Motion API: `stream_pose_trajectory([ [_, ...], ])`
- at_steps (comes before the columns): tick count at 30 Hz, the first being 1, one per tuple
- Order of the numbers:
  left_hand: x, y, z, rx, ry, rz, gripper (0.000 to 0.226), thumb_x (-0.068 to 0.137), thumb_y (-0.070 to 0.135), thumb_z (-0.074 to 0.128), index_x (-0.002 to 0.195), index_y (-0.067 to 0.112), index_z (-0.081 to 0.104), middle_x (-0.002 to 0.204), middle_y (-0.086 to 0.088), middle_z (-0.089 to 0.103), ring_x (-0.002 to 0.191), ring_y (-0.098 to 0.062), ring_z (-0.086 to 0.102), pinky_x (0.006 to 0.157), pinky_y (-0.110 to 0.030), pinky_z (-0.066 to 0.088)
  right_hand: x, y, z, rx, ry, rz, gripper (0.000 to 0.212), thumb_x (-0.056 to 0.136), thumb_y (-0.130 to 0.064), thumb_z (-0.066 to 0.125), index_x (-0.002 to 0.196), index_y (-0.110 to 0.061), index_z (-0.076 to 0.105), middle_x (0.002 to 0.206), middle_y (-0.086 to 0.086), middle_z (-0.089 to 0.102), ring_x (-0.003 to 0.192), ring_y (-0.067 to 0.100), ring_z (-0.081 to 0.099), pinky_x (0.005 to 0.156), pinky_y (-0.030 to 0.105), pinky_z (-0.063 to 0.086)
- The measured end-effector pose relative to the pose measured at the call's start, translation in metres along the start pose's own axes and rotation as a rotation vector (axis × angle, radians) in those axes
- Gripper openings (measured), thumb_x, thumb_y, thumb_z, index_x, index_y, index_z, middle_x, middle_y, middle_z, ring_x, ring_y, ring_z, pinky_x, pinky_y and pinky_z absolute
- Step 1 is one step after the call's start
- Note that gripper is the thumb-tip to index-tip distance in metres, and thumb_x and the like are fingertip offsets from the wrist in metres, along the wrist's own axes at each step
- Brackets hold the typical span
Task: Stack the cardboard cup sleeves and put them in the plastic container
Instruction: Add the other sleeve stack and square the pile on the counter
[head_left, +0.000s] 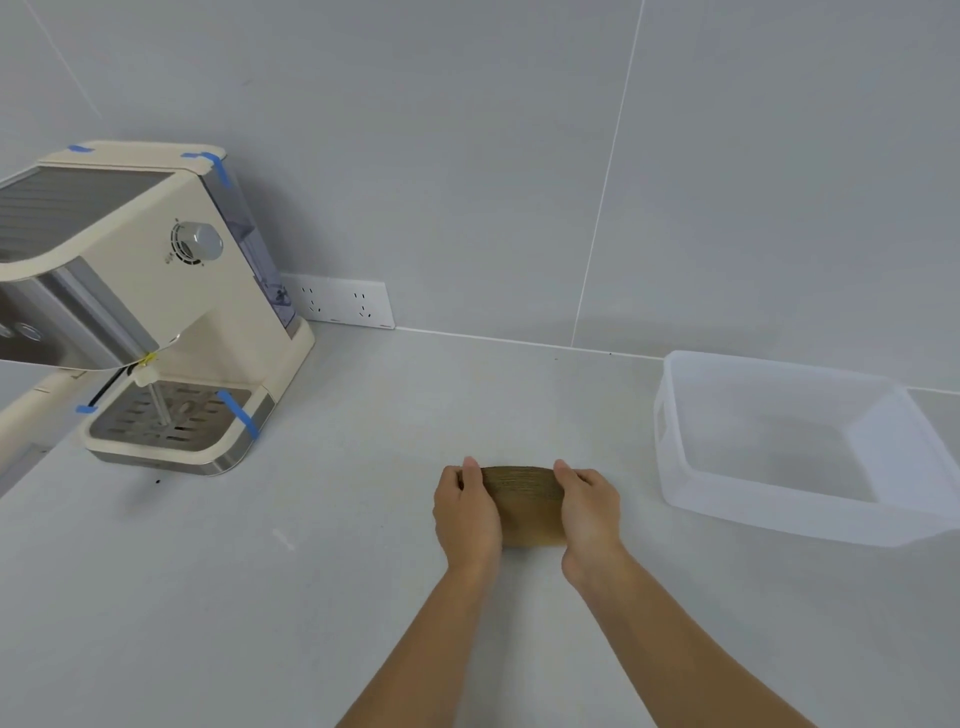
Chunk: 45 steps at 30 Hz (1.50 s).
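No readable text anywhere.

Small marks ringing the dial (197, 242) on the coffee machine (156, 291), too blurred to read as numbers or symbols. No print legible on the wall socket (340, 308), the plastic container (779, 519) or the brown cardboard sleeves (524, 499).

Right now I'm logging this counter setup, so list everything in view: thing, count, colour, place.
Cup sleeves: one stack, brown cardboard, centre of counter, pressed between both hands.
Plastic container: one, translucent white, right side of counter, nothing visible inside.
Coffee machine: one, cream with steel tray and blue tape strips, left by the wall.
Wall sockets: one white panel, low on wall behind the machine.
Counter: one, light grey.
Wall: grey tiles.
Left hand: on the stack's left end.
Right hand: on the stack's right end.
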<state>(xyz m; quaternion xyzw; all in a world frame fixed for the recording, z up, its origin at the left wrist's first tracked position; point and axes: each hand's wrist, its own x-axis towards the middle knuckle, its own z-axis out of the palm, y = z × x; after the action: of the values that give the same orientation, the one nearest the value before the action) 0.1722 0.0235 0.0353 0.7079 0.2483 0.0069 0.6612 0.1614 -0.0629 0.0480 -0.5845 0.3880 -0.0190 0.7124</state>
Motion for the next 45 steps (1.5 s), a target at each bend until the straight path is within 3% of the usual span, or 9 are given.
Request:
stream_pose_trajectory([
  [3, -0.006, 0.011, -0.003, -0.122, 0.003, 0.109, 0.033, 0.098, 0.026, 0.038, 0.070, 0.011, 0.047, 0.069, 0.001, 0.048, 0.065, -0.014, 0.043, 0.061, -0.025, 0.033, -0.005, -0.013, -0.002, 0.015, -0.060, -0.105, 0.019, 0.092, -0.024, 0.052, 0.082, -0.009, 0.056, 0.075, -0.002, 0.051, 0.069, 0.011, 0.043, 0.060, 0.024, 0.033],
  [6, -0.013, 0.001, -0.011, -0.215, -0.050, 0.267, 0.025, 0.098, 0.019, 0.040, 0.086, 0.012, 0.061, 0.087, 0.003, 0.063, 0.083, -0.011, 0.057, 0.073, -0.022, 0.045, -0.013, -0.004, -0.009, 0.038, -0.060, -0.320, 0.013, 0.090, -0.020, 0.056, 0.082, -0.012, 0.061, 0.077, -0.005, 0.058, 0.073, 0.009, 0.052, 0.065, 0.020, 0.039],
  [10, -0.009, -0.035, -0.017, -0.210, -0.158, 0.205, 0.021, 0.096, 0.014, 0.045, 0.105, 0.020, 0.063, 0.110, 0.006, 0.067, 0.106, -0.002, 0.059, 0.088, -0.017, 0.046, -0.004, 0.039, -0.021, -0.047, -0.029, -0.412, 0.010, 0.090, -0.015, 0.057, 0.084, -0.016, 0.065, 0.084, -0.003, 0.065, 0.080, 0.007, 0.059, 0.069, 0.011, 0.046],
  [17, -0.001, -0.019, -0.015, -0.161, -0.162, 0.214, 0.027, 0.096, 0.013, 0.042, 0.076, 0.012, 0.060, 0.077, 0.004, 0.058, 0.066, 0.005, 0.051, 0.058, -0.005, 0.038, 0.003, 0.032, -0.012, 0.119, -0.015, -0.394, 0.023, 0.088, -0.007, 0.056, 0.065, -0.009, 0.060, 0.061, -0.006, 0.056, 0.063, 0.006, 0.050, 0.053, 0.005, 0.038],
  [24, 0.000, -0.032, -0.025, -0.123, -0.197, 0.218, 0.015, 0.093, 0.019, 0.050, 0.100, 0.017, 0.064, 0.098, 0.003, 0.068, 0.092, -0.002, 0.061, 0.073, -0.006, 0.045, 0.001, 0.050, -0.017, 0.011, -0.081, -0.449, 0.014, 0.089, -0.010, 0.057, 0.083, -0.020, 0.065, 0.083, -0.006, 0.065, 0.074, -0.004, 0.058, 0.069, 0.011, 0.047],
  [27, 0.000, -0.029, -0.023, -0.118, -0.210, 0.173, 0.018, 0.094, 0.019, 0.048, 0.089, 0.014, 0.064, 0.087, 0.006, 0.066, 0.078, 0.004, 0.058, 0.066, -0.003, 0.041, -0.001, 0.047, -0.012, 0.031, -0.041, -0.427, 0.014, 0.089, -0.010, 0.057, 0.077, -0.015, 0.063, 0.075, -0.004, 0.061, 0.066, -0.003, 0.054, 0.067, 0.017, 0.043],
  [31, -0.005, -0.019, -0.024, -0.142, -0.180, 0.231, 0.029, 0.096, 0.018, 0.042, 0.072, 0.010, 0.056, 0.066, 0.011, 0.057, 0.063, 0.002, 0.050, 0.058, -0.009, 0.038, -0.009, 0.037, -0.011, 0.080, -0.005, -0.506, 0.016, 0.089, -0.012, 0.056, 0.074, -0.011, 0.060, 0.065, -0.011, 0.057, 0.062, -0.001, 0.051, 0.061, 0.010, 0.042],
  [41, -0.005, -0.036, -0.022, -0.089, -0.214, 0.198, 0.029, 0.097, 0.019, 0.041, 0.073, 0.011, 0.056, 0.071, 0.003, 0.054, 0.062, 0.001, 0.048, 0.058, -0.008, 0.038, 0.000, 0.057, -0.017, -0.001, 0.007, -0.467, 0.020, 0.092, -0.017, 0.053, 0.073, -0.015, 0.057, 0.068, -0.004, 0.055, 0.060, -0.003, 0.049, 0.058, 0.008, 0.040],
  [45, -0.004, -0.034, -0.029, -0.101, -0.315, 0.199, 0.026, 0.094, 0.028, 0.047, 0.081, 0.010, 0.060, 0.078, 0.004, 0.059, 0.069, 0.003, 0.052, 0.063, -0.007, 0.040, -0.001, 0.057, -0.017, -0.011, 0.001, -0.467, 0.021, 0.092, -0.018, 0.052, 0.072, -0.016, 0.056, 0.068, -0.005, 0.055, 0.059, -0.004, 0.049, 0.059, 0.008, 0.041],
])
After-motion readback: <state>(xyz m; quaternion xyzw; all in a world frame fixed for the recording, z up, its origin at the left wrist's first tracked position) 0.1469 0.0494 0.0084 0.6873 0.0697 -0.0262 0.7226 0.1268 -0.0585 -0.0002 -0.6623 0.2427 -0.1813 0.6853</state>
